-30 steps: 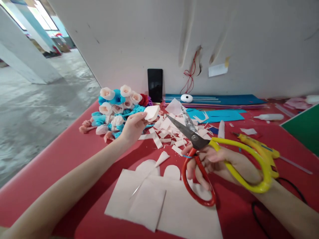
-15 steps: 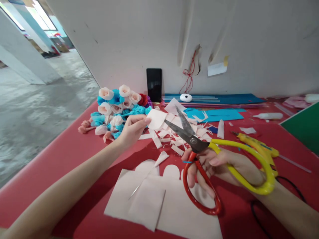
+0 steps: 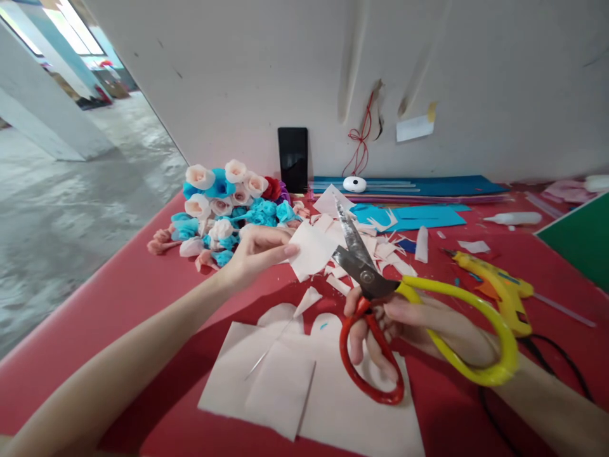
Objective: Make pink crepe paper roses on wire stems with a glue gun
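I'm watching the left hand (image 3: 259,252) pinching a pale paper piece (image 3: 311,249), thumb and fingers clamping its left edge; the piece is sitting at three o'clock from that hand, up off the worktop (image 3: 137,279). The right hand (image 3: 394,320) is gripping scissors (image 3: 367,277), fingers wrapping the red loop, blades standing apart and pointing toward ten and eleven. From this hand the paper is lying at ten o'clock, its right edge meeting the darker blade; I'm not able to tell touching from overlapping. Scraps (image 3: 338,285) are scattering beyond. Paper flowers (image 3: 221,206) are bunching at eleven from the left hand, pale sheets (image 3: 283,390) lying at five. Yellow glue gun (image 3: 495,285): resting between two and three from the right hand.
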Demonstrator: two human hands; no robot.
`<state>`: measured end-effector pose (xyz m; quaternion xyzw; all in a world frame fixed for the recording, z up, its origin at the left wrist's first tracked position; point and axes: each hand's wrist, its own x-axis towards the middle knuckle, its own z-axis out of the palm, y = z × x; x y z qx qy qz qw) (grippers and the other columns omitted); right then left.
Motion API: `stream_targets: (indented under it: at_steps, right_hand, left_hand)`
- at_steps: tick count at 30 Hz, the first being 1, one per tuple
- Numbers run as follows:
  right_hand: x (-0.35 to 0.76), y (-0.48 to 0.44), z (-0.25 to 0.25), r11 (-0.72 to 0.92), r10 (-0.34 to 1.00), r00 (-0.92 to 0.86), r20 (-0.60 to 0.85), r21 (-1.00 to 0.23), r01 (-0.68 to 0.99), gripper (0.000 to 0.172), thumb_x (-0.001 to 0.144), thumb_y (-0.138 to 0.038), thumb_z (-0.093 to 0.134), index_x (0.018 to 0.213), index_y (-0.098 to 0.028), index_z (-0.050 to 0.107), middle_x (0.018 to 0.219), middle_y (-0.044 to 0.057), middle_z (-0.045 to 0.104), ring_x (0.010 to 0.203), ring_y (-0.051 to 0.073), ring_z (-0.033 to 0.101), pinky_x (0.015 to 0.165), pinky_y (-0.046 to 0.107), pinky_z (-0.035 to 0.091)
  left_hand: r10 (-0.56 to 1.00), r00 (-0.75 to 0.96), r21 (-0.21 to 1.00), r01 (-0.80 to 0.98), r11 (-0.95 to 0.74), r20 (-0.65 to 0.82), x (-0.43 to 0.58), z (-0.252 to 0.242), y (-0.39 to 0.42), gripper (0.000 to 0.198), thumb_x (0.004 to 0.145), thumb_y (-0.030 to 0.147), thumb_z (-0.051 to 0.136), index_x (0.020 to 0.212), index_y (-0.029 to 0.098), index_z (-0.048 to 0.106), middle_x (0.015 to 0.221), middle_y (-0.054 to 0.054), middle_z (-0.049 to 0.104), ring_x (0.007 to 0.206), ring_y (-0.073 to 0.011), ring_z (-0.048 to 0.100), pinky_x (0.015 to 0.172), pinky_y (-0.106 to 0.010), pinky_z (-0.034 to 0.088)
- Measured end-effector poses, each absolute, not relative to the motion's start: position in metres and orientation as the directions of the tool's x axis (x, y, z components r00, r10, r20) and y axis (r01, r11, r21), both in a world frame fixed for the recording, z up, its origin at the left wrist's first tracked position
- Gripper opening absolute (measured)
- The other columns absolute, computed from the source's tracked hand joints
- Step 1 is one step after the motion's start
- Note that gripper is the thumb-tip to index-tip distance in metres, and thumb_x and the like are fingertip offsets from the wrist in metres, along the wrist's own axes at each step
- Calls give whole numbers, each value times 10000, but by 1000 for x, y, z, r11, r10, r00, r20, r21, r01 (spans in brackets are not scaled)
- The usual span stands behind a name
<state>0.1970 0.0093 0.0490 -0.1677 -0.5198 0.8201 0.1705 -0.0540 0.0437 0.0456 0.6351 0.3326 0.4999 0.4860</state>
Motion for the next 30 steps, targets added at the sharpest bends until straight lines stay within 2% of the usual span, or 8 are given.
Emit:
stream_targets:
  at_steps: [3, 12, 17, 21, 25, 27, 30]
  right_hand:
    - [197, 8, 49, -361, 473, -875, -105, -929, -84, 306, 935, -346, 304, 1127, -141, 425, 831, 77, 555, 543, 89, 489, 543, 252, 297]
    - [196, 4, 44, -270, 519, -846, -123, -963, -25, 332, 950, -363, 293, 1179, -147, 400, 841, 61, 558, 558, 76, 493, 624, 272, 381]
    - [190, 1, 39, -333, 551, -823, -140, -941, -63, 321, 938, -394, 312, 1105, -141, 418, 745, 43, 561, 482, 68, 461, 479, 213, 363]
    - [186, -3, 37, -344, 584, -789, -190, -938, -28, 357, 899, -462, 356, 926, -121, 462, 661, 44, 554, 392, 56, 406, 373, 183, 310]
    - [184, -6, 39, -337, 610, -765, -209, -942, -11, 388, 899, -464, 344, 780, -120, 477, 474, -16, 443, 325, 36, 315, 346, 163, 251]
    - [184, -6, 41, -349, 580, -790, -197, -937, -23, 382, 901, -424, 348, 736, -110, 490, 518, 7, 463, 361, 40, 351, 364, 164, 276]
    - [182, -4, 43, -363, 555, -819, -145, -928, -82, 261, 879, -327, 372, 850, -103, 502, 678, 62, 533, 450, 60, 417, 406, 176, 330]
  left_hand:
    - [901, 280, 942, -32, -335, 330, -55, 48, 43, 236, 710, 267, 649, 505, 150, 652, 514, -11, 550, 488, -100, 440, 490, -242, 330]
    - [882, 285, 922, -10, -388, 374, -57, 44, 46, 198, 733, 273, 649, 578, 151, 664, 606, -15, 606, 542, -98, 492, 486, -215, 364]
    - [884, 270, 917, 4, -399, 383, -56, 44, 45, 203, 744, 270, 642, 579, 153, 655, 614, -19, 600, 557, -104, 497, 479, -214, 364]
    - [878, 264, 910, 7, -415, 398, -56, 46, 45, 204, 742, 265, 643, 575, 148, 645, 606, -17, 593, 554, -101, 491, 489, -218, 371]
    - [871, 262, 903, -9, -429, 416, -57, 45, 46, 199, 741, 266, 644, 575, 157, 636, 602, -6, 588, 559, -98, 492, 499, -215, 373]
    - [869, 264, 902, -10, -431, 418, -57, 44, 46, 194, 741, 261, 643, 574, 161, 635, 595, -4, 582, 559, -100, 490, 502, -218, 373]
    - [865, 286, 903, -6, -429, 413, -57, 44, 46, 192, 742, 253, 636, 572, 163, 639, 585, -8, 581, 548, -107, 486, 503, -231, 375]
